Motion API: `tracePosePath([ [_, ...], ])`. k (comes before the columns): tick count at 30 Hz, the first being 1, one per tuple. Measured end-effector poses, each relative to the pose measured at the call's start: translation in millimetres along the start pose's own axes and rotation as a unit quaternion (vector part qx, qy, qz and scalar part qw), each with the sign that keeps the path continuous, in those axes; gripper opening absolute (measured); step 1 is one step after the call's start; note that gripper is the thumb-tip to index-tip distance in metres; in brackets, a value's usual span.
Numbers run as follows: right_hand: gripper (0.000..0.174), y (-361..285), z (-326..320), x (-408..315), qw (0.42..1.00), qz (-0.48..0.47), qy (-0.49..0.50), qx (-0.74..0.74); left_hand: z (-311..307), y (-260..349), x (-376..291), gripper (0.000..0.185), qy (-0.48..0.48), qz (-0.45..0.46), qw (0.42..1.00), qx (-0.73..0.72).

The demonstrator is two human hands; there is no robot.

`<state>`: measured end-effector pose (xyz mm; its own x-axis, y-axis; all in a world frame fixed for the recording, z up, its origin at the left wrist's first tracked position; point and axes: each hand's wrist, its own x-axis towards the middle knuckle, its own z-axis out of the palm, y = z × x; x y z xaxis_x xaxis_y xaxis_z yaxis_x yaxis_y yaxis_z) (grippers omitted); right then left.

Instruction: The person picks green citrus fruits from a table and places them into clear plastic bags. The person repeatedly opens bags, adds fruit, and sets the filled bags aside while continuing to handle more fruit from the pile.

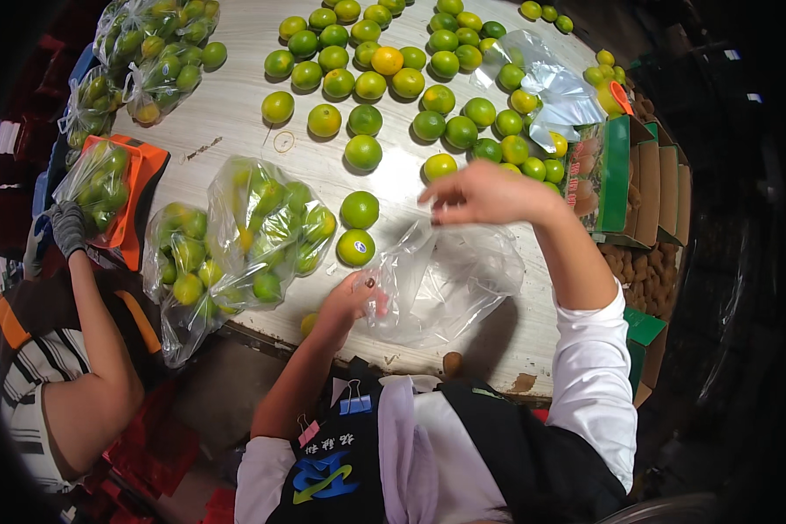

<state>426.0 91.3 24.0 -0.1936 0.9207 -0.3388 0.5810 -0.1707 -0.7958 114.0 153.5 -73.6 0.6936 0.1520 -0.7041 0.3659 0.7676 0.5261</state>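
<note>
An opened clear plastic bag (458, 281) with no fruit visible inside lies before me on the pale tabletop. My left hand (357, 301) grips the left side of its mouth. Over the bag's upper edge is my right hand (481, 196), slightly blurred, its fingers bent and holding no fruit. A green citrus fruit with a sticker (355, 247) lies just left of the bag, below another green citrus fruit (360, 209). Many loose green and yellowish citrus fruits (363, 152) are spread beyond my hands. Filled clear bags of citrus (268, 229) stand to the left.
At the left, a co-worker's gloved hand (70, 229) touches a bagged group of fruit (101, 183) on an orange device (145, 196). More filled bags (160, 65) lie at the upper left. Thin plastic bags (557, 92) and green cardboard boxes (616, 180) are at the right.
</note>
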Motion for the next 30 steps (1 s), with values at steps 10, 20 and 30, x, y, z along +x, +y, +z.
tracePosePath([
  [10, 0.062, 152, -39, 179, 0.83, 0.298, 0.363, -0.301, 3, 68, 7, 0.035, 0.177, 0.319, 0.84, 0.402],
  [20, 0.042, 139, -26, 149, 0.883, 0.202, 0.313, -0.286, 22, 182, 182, 0.033, 0.321, 0.447, 0.537, 0.639],
  [30, 0.046, 179, -91, 166, 0.834, 0.188, 0.43, -0.291, 37, 225, 259, 0.054, 0.356, 0.263, 0.466, 0.766],
])
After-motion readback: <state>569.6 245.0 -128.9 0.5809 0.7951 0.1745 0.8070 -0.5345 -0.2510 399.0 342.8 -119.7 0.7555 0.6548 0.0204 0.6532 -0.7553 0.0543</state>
